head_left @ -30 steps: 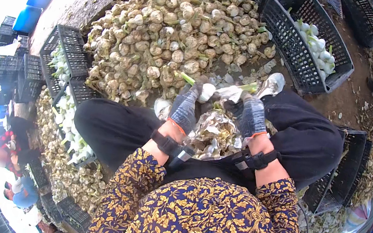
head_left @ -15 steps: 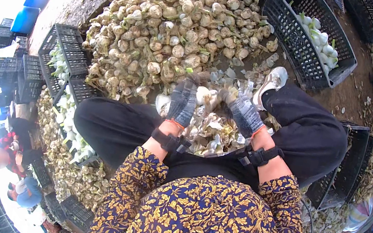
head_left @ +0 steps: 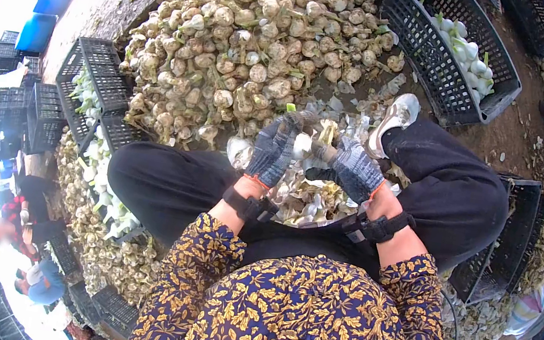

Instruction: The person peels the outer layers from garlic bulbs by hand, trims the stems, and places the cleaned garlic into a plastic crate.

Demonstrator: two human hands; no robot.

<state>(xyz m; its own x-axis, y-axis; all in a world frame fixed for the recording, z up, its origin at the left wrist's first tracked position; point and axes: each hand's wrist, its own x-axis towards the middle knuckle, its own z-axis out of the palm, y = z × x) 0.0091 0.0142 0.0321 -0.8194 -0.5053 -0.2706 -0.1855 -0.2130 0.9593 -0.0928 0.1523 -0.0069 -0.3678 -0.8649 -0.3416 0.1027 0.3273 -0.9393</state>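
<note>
Left hand (head_left: 274, 148) grips 1 garlic bulb (head_left: 302, 144) (partly hidden); right hand (head_left: 351, 170) curled, hold unclear.

The shirt (head_left: 308, 302) is coloured dark blue and is covered with a pattern of gold leaves. The trousers (head_left: 445, 189) are coloured plain black. The gloves (head_left: 273, 150) are speckled grey and are edged with orange. The crates (head_left: 444, 51) are coloured black, and the peeled bulbs (head_left: 468, 55) white and green.
</note>
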